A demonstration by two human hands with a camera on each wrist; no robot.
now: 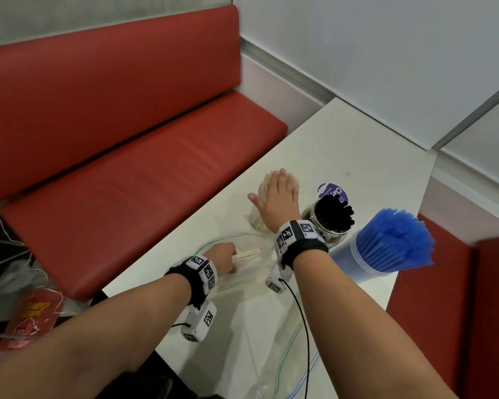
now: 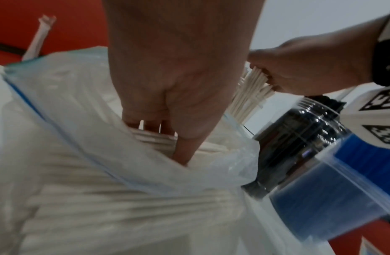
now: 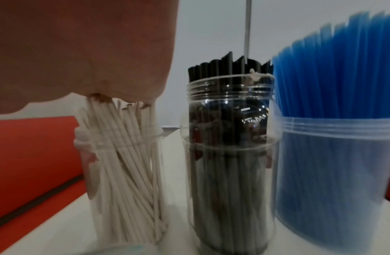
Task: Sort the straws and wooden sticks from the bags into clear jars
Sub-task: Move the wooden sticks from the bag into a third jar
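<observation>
On the white table lies a clear zip bag with wooden sticks inside. My left hand is inside the bag's mouth, fingers curled round a small bundle of sticks. My right hand lies flat, fingers straight, palm pressing on the tops of the wooden sticks standing in a clear jar. In the right wrist view, the palm covers those stick ends above the jar. A jar of black straws and a jar of blue straws stand to the right.
A second zip bag lies flat near the table's front edge. A purple-labelled lid lies behind the black straws. A red bench runs along the left, with a red snack bag below it. Walls close the table's far and right sides.
</observation>
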